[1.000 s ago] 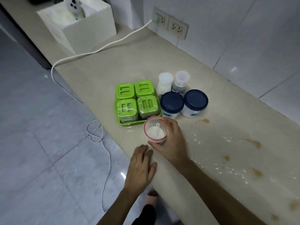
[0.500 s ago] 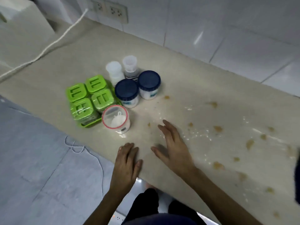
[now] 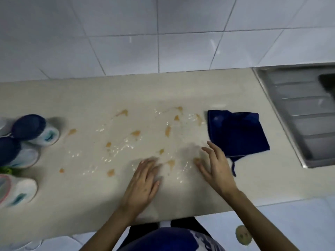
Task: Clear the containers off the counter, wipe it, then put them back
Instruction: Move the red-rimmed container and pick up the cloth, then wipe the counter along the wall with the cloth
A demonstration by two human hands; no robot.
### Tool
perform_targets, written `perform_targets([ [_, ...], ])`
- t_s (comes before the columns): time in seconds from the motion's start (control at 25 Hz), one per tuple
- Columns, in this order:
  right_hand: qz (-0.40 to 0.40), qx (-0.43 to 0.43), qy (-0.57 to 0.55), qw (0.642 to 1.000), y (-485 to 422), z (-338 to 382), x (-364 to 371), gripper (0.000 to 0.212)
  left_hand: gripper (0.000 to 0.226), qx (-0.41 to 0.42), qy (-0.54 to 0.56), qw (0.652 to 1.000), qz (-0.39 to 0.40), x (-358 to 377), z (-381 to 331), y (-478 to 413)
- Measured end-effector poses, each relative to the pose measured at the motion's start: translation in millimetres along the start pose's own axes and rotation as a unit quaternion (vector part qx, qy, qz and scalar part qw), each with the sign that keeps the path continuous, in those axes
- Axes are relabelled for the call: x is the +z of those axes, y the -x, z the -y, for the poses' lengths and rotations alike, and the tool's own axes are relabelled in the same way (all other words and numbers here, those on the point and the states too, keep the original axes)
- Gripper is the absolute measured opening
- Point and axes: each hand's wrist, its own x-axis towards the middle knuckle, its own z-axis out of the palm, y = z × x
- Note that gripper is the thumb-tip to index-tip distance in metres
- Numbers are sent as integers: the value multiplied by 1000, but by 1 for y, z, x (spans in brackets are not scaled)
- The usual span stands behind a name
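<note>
Both hands empty. My right hand point(image 3: 215, 167) is spread wide, fingers just beside the near corner of the cloth point(image 3: 237, 133) — placed to pick it up, I judge. My left hand point(image 3: 143, 183) lies flat, fingers loosely together, on the counter point(image 3: 54, 211), likely as a brace. Between and beyond them: orange spills point(image 3: 168, 131) and wet specks, not yet wiped. Jars point(image 3: 36, 129) bunched at far left — well apart from the mess, leaving it open. Sink point(image 3: 299, 109) right of the cloth
</note>
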Motion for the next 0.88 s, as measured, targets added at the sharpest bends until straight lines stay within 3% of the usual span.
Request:
perform_targets([
  [0.2, -106, 84, 50, 990, -33, -103, -55, 48, 46, 65, -32, 997, 18, 11, -57, -47],
  [0.36, -26, 181, 146, 972, -74, -155, -62, 60, 48, 36, -40, 999, 7, 7, -61, -66],
  [0.48, -5, 203, 198, 959, -55, -181, -71, 66, 47, 4, -21, 1000, -3, 19, -78, -62],
  [0.6, 36, 162, 205, 965, -25, -170, -64, 70, 47, -58, -12, 998, -21, 25, -83, -47],
  [0.88, 113, -8, 211, 971, -14, -28, 22, 76, 45, -171, -7, 982, -76, 10, -32, -23],
])
